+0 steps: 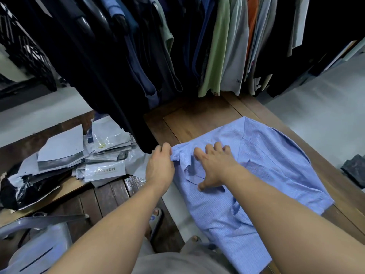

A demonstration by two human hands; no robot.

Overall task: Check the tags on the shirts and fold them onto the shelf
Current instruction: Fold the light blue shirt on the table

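Note:
A light blue checked shirt (pixel 262 175) lies spread on a wooden shelf (pixel 199 119), partly hanging over its near edge. My left hand (pixel 160 165) pinches the shirt's left edge between thumb and fingers. Flat on the cloth just to the right, my right hand (pixel 215 165) presses down with fingers spread near the collar area. No tag shows.
Dark and pastel shirts (pixel 217 46) hang on a rail above the far end of the shelf. A heap of grey plastic garment bags (pixel 94 157) lies on a lower wooden table at left. A grey chair (pixel 39 244) stands bottom left. My sandalled foot (pixel 156 216) is on the floor.

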